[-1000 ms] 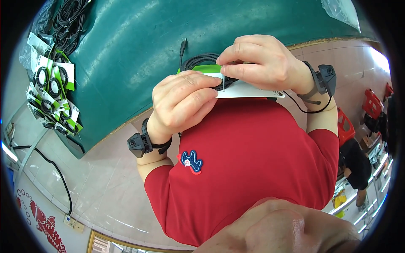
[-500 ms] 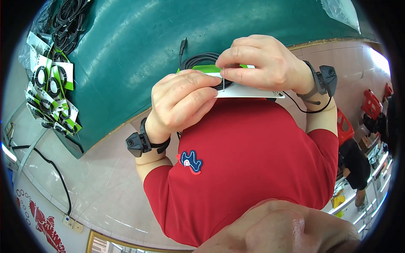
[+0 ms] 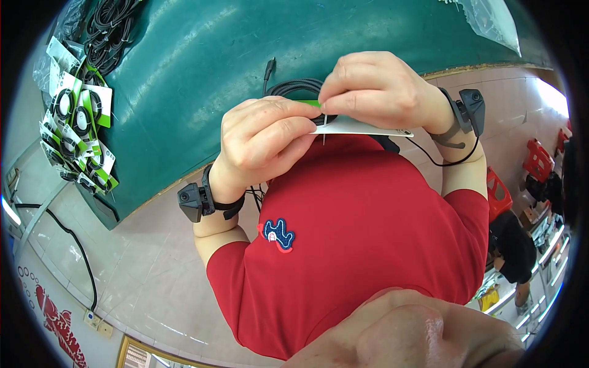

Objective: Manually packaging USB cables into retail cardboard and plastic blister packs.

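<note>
At the table's front edge, a white and green backing card (image 3: 368, 127) is tilted nearly edge-on. A coiled black cable (image 3: 296, 86) lies against its far side, the plug end sticking up at the left. A thin pale tie (image 3: 325, 120) crosses the coil and pokes out below the card's near edge. My left hand (image 3: 265, 135) is closed at the card's left end, fingertips beside the tie. My right hand (image 3: 381, 89) pinches close to the tie's upper end, its thumb and forefinger together. The fingers hide part of the coil.
On the green table (image 3: 184, 110), a heap of carded cables (image 3: 80, 122) lies at the left edge. Behind it is a bundle of loose black cables (image 3: 110, 34). A clear plastic bag (image 3: 491, 24) lies at the far right. Red stools (image 3: 498, 191) stand right.
The card has tipped more edge-on, and the tie now shows below its near edge. Both hands stay close together at the tie, with only small finger movement.
</note>
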A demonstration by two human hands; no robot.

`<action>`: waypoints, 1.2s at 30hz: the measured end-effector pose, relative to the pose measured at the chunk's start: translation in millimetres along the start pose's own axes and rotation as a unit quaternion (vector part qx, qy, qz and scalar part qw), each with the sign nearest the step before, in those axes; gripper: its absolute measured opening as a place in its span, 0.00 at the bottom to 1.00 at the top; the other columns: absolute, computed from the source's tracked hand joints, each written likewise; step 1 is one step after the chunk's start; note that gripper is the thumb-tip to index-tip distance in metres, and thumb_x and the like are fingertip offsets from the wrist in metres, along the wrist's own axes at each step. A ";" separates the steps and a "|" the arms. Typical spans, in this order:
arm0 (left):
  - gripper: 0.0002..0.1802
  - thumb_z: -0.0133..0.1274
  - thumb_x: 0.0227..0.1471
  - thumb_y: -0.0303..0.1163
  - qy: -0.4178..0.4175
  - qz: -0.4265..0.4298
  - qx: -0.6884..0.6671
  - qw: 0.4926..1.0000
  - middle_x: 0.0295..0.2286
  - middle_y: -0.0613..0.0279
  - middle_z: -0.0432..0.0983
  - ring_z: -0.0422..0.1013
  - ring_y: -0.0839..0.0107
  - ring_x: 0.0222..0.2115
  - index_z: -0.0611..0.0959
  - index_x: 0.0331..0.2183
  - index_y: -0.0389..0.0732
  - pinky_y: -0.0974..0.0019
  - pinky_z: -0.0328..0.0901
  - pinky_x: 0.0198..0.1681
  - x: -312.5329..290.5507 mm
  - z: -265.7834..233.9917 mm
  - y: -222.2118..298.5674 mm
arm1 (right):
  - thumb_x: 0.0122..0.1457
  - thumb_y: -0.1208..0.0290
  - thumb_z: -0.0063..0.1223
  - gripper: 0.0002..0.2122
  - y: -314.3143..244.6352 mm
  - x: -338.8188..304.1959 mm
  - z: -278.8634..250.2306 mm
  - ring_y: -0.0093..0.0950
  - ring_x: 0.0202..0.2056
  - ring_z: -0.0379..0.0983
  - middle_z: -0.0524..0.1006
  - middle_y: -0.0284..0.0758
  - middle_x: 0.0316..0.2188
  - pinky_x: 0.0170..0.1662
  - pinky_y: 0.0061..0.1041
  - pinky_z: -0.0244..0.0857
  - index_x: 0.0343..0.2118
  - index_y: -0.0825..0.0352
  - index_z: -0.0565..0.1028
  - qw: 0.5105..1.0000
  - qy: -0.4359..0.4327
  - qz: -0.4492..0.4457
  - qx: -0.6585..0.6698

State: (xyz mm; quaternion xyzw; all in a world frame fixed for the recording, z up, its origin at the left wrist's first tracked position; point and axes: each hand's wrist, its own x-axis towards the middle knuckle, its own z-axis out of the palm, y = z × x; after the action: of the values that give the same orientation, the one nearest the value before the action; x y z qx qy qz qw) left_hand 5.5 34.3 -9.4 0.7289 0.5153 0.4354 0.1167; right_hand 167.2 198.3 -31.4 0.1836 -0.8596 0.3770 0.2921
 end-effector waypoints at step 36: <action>0.09 0.64 0.35 0.20 0.214 -0.079 0.090 0.969 0.27 0.61 0.81 0.77 0.67 0.26 0.81 0.24 0.40 0.70 0.71 0.29 12.9 -11.6 -2.8 | 0.49 0.76 0.59 0.08 -32.2 16.9 0.9 0.26 0.33 0.71 0.76 0.35 0.35 0.36 0.26 0.66 0.33 0.69 0.77 0.997 0.048 0.047 -0.044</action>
State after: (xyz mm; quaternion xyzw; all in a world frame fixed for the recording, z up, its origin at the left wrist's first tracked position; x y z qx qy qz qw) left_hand -3.9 43.3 2.4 0.5831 0.6216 0.5223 -0.0282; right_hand 171.3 175.1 -3.6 0.1115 -0.8682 0.3603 0.3225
